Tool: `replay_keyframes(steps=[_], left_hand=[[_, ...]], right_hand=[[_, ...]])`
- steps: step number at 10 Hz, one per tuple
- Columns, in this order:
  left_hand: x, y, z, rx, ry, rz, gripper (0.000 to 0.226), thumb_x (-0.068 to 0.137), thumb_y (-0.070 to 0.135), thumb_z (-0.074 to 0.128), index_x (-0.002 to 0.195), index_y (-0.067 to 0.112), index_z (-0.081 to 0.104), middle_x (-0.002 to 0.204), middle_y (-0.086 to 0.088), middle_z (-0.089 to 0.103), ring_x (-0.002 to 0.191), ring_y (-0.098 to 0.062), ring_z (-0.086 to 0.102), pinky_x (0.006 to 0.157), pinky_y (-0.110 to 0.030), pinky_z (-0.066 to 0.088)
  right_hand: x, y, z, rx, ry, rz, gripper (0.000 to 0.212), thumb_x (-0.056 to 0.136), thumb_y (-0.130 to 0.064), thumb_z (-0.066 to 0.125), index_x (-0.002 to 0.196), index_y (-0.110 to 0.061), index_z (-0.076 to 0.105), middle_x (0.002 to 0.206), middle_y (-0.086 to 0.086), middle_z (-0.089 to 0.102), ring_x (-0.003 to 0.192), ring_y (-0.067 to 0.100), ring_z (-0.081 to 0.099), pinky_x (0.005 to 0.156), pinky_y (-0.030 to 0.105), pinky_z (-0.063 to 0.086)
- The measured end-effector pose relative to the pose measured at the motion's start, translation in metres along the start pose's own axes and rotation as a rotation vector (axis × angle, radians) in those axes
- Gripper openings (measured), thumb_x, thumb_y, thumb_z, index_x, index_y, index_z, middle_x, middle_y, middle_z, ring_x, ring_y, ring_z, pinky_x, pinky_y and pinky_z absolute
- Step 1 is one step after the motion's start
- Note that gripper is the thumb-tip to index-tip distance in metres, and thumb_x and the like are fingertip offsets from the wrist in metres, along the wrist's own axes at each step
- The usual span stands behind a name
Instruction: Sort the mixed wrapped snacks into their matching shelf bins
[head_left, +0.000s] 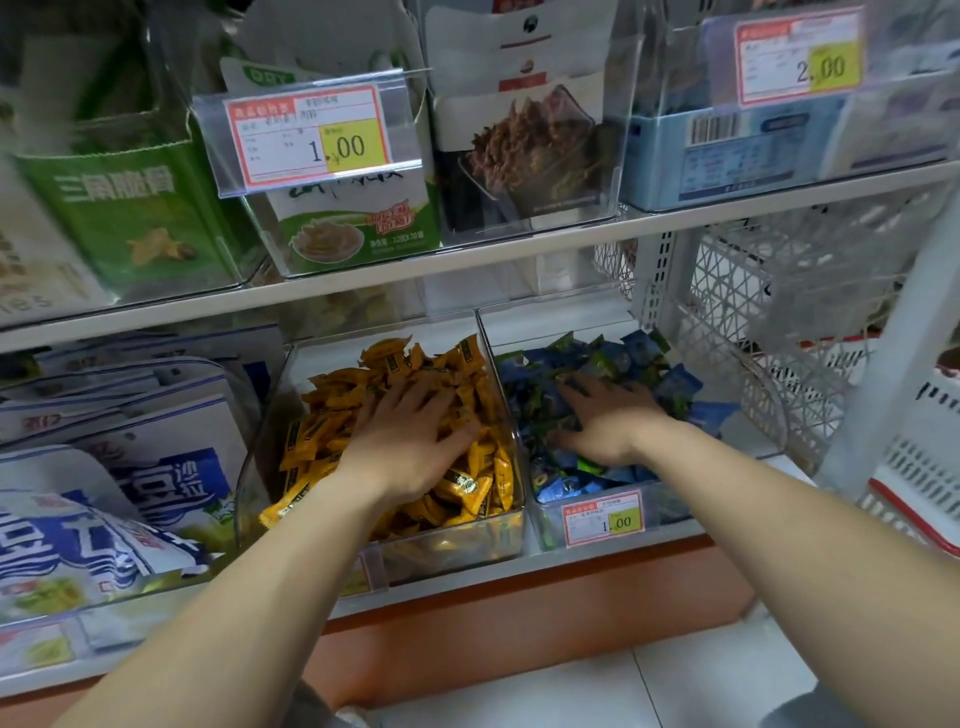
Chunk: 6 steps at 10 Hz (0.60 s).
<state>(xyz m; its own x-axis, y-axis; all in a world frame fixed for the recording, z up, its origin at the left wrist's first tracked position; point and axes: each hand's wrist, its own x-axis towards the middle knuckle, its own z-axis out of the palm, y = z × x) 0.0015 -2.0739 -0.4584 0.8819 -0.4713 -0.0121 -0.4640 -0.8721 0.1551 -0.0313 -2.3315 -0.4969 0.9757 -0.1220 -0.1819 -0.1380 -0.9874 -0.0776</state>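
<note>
Two clear plastic bins stand side by side on the lower shelf. The left bin (467, 545) holds a heap of yellow wrapped snacks (332, 415). My left hand (410, 436) lies flat on that heap, fingers spread and straight. The right bin (670, 512) holds blue and green wrapped snacks (571, 353). My right hand (608, 421) rests palm down on them with fingers stretched toward the left. Whether either hand has a snack under it is hidden.
A price tag (602, 519) reading 1.00 hangs on the right bin's front. Large blue-and-white bags (130, 493) lie to the left. Upper-shelf bins hold green, dark and blue boxes behind price tags (311, 135). White mesh baskets (769, 332) stand at the right.
</note>
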Motion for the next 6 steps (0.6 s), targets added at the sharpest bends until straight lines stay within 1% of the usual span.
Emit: replay_keyframes(steps=[1, 2, 3, 4, 5, 6], left_hand=[[0.006, 0.005, 0.005, 0.015, 0.044, -0.021, 0.07, 0.092, 0.074, 0.025, 0.152, 0.037, 0.029, 0.164, 0.007, 0.017, 0.151, -0.022, 0.009, 0.122, -0.051, 0.009], [0.004, 0.005, -0.003, -0.058, 0.076, -0.019, 0.071, 0.09, 0.073, 0.035, 0.148, 0.033, 0.038, 0.16, 0.006, 0.029, 0.147, -0.022, 0.025, 0.118, -0.047, 0.025], [0.001, 0.0, -0.014, -0.114, 0.093, -0.017, 0.071, 0.087, 0.073, 0.043, 0.146, 0.033, 0.042, 0.156, 0.004, 0.038, 0.142, -0.024, 0.035, 0.11, -0.038, 0.034], [-0.003, -0.002, -0.025, -0.099, 0.094, -0.02, 0.07, 0.084, 0.074, 0.045, 0.144, 0.036, 0.044, 0.15, 0.001, 0.046, 0.135, -0.026, 0.044, 0.104, -0.038, 0.041], [-0.013, -0.003, -0.036, -0.127, 0.078, -0.008, 0.066, 0.087, 0.067, 0.05, 0.145, 0.037, 0.041, 0.15, 0.001, 0.046, 0.134, -0.024, 0.046, 0.104, -0.038, 0.045], [-0.029, -0.007, -0.051, -0.133, 0.114, 0.035, 0.064, 0.088, 0.065, 0.051, 0.144, 0.036, 0.043, 0.148, 0.002, 0.049, 0.131, -0.02, 0.049, 0.103, -0.039, 0.046]], right_hand=[[-0.002, -0.009, -0.008, 0.067, 0.086, -0.005, 0.077, 0.087, -0.07, 0.043, 0.152, -0.033, 0.026, 0.159, 0.0, 0.027, 0.142, 0.03, 0.03, 0.113, 0.052, 0.023], [-0.014, -0.019, -0.019, 0.07, 0.216, -0.048, 0.068, 0.086, -0.063, 0.05, 0.144, -0.03, 0.039, 0.148, 0.002, 0.042, 0.131, 0.031, 0.042, 0.105, 0.045, 0.035], [-0.027, -0.02, -0.03, 0.079, 0.248, -0.098, 0.062, 0.084, -0.059, 0.053, 0.137, -0.028, 0.047, 0.139, 0.004, 0.049, 0.121, 0.03, 0.05, 0.093, 0.038, 0.046], [-0.039, -0.018, -0.044, 0.125, 0.217, -0.097, 0.061, 0.085, -0.056, 0.056, 0.139, -0.029, 0.048, 0.141, 0.005, 0.049, 0.122, 0.028, 0.052, 0.091, 0.036, 0.049], [-0.055, -0.015, -0.057, 0.17, 0.218, -0.098, 0.06, 0.087, -0.053, 0.058, 0.141, -0.028, 0.049, 0.144, 0.005, 0.049, 0.124, 0.026, 0.052, 0.094, 0.037, 0.049], [-0.074, -0.013, -0.069, 0.155, 0.266, -0.122, 0.055, 0.088, -0.055, 0.056, 0.136, -0.028, 0.053, 0.138, 0.0, 0.056, 0.122, 0.021, 0.053, 0.092, 0.037, 0.049]])
